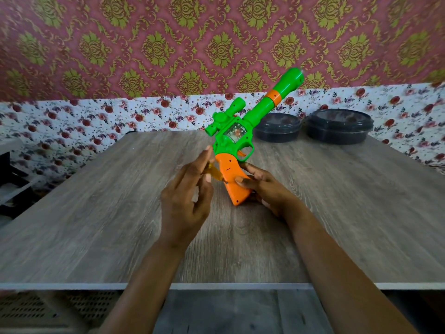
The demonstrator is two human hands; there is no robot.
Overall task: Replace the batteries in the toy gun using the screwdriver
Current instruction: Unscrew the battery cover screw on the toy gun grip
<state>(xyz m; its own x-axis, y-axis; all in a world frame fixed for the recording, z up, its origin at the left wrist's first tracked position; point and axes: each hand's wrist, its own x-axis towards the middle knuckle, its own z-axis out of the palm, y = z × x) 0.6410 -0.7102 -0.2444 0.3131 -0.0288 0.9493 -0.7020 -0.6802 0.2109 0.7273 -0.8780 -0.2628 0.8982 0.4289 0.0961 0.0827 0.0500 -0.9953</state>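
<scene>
The right hand (262, 186) is grasping the orange handle of the toy gun (237, 138) near mid-frame, its butt resting on the surface (96, 213), barrel pointing to the upper right. The left hand (187, 196) is pinching a yellowish screwdriver (214, 173) against the handle's side. Keeping the tip square in the screw and the gun braced should prevent slipping. The screw, tip and battery cover are hard to make out.
</scene>
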